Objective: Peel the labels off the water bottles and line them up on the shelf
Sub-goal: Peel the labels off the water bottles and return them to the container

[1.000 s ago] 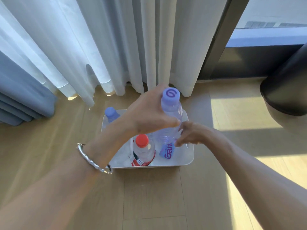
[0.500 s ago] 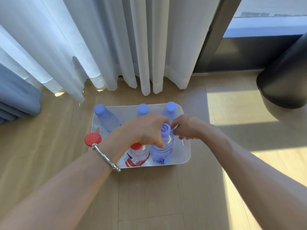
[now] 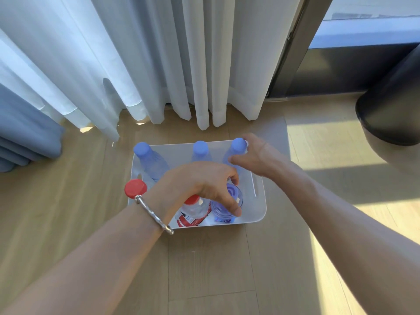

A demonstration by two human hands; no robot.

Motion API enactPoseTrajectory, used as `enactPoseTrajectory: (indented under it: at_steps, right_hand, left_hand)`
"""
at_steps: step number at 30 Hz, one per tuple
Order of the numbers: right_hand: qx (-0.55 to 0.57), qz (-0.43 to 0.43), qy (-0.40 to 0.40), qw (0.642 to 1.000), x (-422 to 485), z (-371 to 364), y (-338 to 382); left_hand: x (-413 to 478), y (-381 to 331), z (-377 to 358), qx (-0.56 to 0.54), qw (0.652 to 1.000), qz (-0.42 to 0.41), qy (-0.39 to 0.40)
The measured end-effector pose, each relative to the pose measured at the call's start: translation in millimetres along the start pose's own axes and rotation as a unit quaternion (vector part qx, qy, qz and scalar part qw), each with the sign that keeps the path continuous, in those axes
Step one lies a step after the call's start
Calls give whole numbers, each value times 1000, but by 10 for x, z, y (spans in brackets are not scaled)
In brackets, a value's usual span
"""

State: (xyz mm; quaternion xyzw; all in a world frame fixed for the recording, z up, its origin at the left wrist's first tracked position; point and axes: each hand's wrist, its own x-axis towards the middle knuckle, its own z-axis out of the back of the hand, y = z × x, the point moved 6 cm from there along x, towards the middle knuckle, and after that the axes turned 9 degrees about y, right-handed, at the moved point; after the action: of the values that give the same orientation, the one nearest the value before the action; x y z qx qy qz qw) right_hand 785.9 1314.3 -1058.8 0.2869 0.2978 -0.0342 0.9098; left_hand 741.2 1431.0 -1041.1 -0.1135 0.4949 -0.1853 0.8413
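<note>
White plastic bin [image 3: 261,202] on wood floor [image 3: 204,269], bottles standing inside. Left hand [image 3: 202,183] curled over purple-cap bottle [image 3: 221,210] in front right corner, thumb down one side, fingers on the other, gripping its top. Right hand [image 3: 258,156] at blue-cap bottle [image 3: 238,145] in back right corner, fingers loosely spread, touching the cap, can't tell if it's actually gripping. Red label [image 3: 189,220] on the red-cap bottle [image 3: 195,208] just left of purple one.

Am wearing single wide-angle camera on head. Lens pointing forward and steeply down at wooden floor [image 3: 204,269]. Hovering near white bin [image 3: 261,212] of water bottles [image 3: 151,163], sitting centre frame. Curtains [image 3: 159,53] filling top.
</note>
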Motion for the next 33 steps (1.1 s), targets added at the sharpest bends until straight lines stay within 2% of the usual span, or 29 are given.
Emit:
enactPoseTrajectory:
  at_steps: [3, 5, 8, 12, 17, 22, 26, 29, 33]
  right_hand:
    - [28, 23, -29, 999, -6, -35, 53]
    - [52, 22, -44, 997, -6, -59, 43]
    - [65, 15, -52, 996, -30, -82, 35]
    - [129, 32, -123, 983, -159, 197, 253]
    - [168, 134, -199, 956, -515, 798, 897]
    - [219, 255, -223, 915, -832, 958, 1365]
    - [305, 284, -231, 879, -887, 922, 1503]
    - [360, 303, -211, 857, -894, 871, 1561]
    - [396, 309, -172, 848, -884, 724, 1653]
  left_hand:
    - [-80, 16, 99, -25, 999, 12, -45]
    - [-154, 60, 201, -67, 992, 15, -106]
    - [-300, 190, 355, -111, 969, 26, -220]
    - [-463, 418, 490, -182, 935, 19, -305]
    - [-582, 501, 542, -283, 902, -43, -324]
    - [-858, 489, 692, -377, 840, -145, -362]
    - [-1051, 490, 668, -340, 858, -191, -334]
    - [-1137, 527, 615, -348, 852, -210, -329]
    - [-1181, 499, 517, -363, 852, -236, -293]
